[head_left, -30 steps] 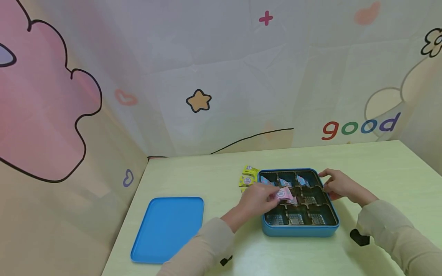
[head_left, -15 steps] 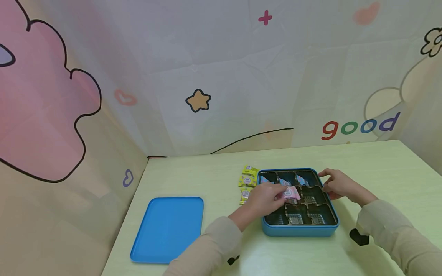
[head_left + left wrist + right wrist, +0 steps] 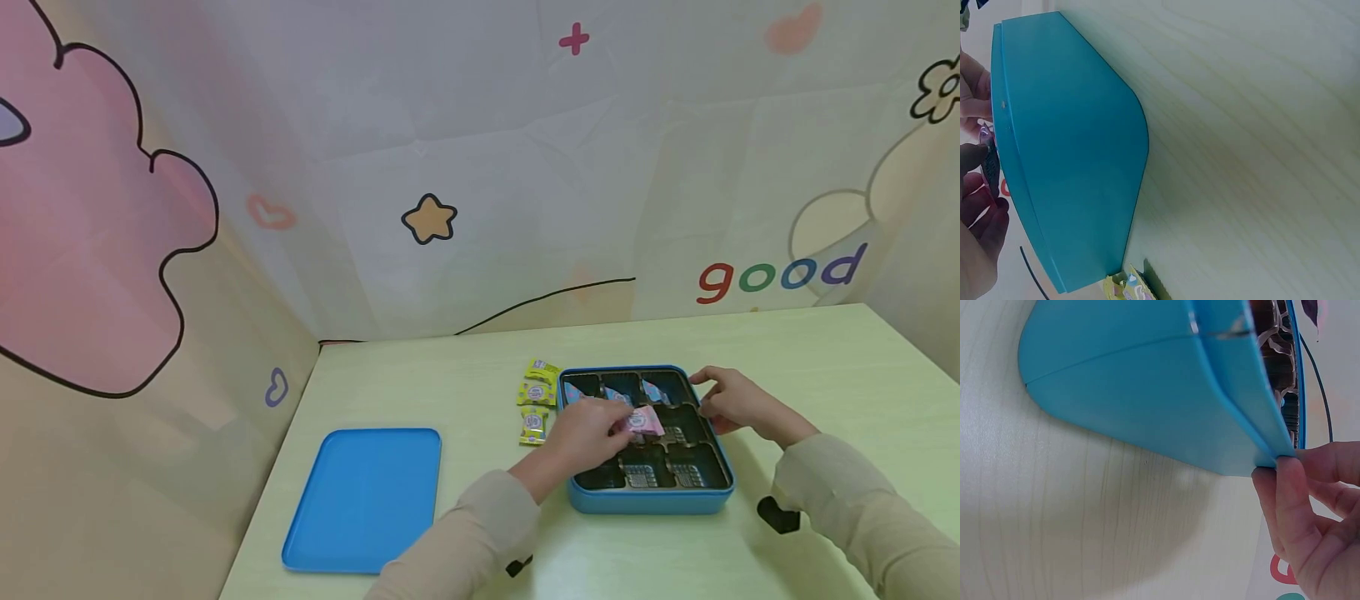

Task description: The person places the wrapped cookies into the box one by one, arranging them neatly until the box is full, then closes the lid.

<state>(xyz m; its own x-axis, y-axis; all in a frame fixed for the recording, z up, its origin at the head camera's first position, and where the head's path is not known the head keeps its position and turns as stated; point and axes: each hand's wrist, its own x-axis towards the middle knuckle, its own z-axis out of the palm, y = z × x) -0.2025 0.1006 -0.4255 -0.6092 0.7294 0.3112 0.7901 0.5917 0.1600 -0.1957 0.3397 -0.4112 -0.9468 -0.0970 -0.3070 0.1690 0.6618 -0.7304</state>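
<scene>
My left hand (image 3: 588, 433) pinches a pink wrapped candy (image 3: 647, 421) above the middle row of a blue box (image 3: 651, 502). In the left wrist view that candy (image 3: 989, 164) sits between thumb and fingers, just past the box rim. A black divided insert (image 3: 688, 454) fills the box. Blue wrapped candies (image 3: 655, 392) lie in its back row; the left hand partly covers that side. My right hand (image 3: 738, 406) holds the box's right rim; in the right wrist view its fingertips (image 3: 1290, 478) grip the corner edge. What lies under the held candy is hidden.
Several yellow wrapped candies (image 3: 534, 423) lie in a column on the table, close to the box's left side. A flat blue lid (image 3: 363, 500) rests farther left. A printed cloth backdrop (image 3: 517, 183) stands behind the table.
My left hand has moved to the right across the middle row, carrying the pink candy. More of the front yellow candy now shows. The right hand stays at the rim.
</scene>
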